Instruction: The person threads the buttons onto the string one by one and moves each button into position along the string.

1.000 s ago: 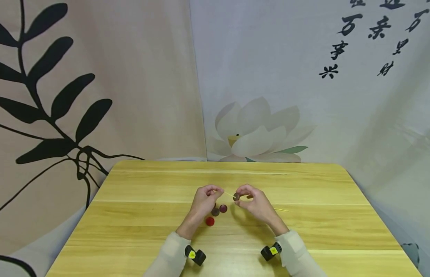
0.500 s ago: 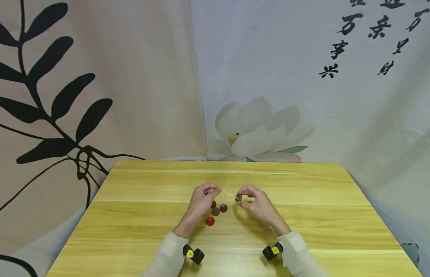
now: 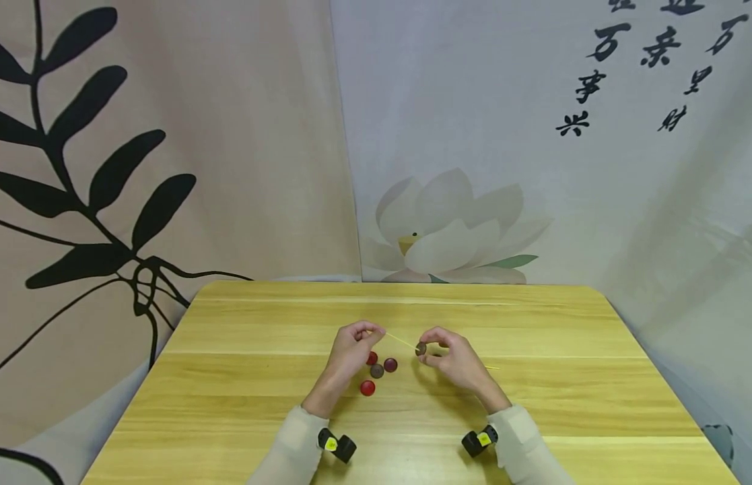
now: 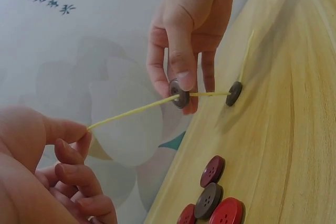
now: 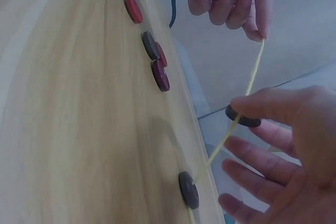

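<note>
My left hand (image 3: 350, 348) pinches the end of a yellow string (image 4: 131, 113) between thumb and index finger. The string runs taut to a brown button (image 4: 179, 94), which my right hand (image 3: 453, 362) holds between thumb and fingertip, a short way to the right. It passes through this button and on to a second dark button (image 4: 234, 94) lower on the string, beyond the right hand; in the head view that one is hidden. Below the left hand lie loose buttons on the table: a dark red one (image 3: 390, 364), a brown one (image 3: 377, 371) and two red ones (image 3: 367, 387).
The wooden table (image 3: 230, 404) reaches back to a printed cloth backdrop (image 3: 260, 135). To the right of the right hand, the string's tail (image 3: 493, 368) shows over the tabletop. Both wrists wear small black cameras (image 3: 337, 445).
The hands have drawn slightly apart, the right one moving right with the brown button and the left one a little left. More string shows between them, and one red button has come into view.
</note>
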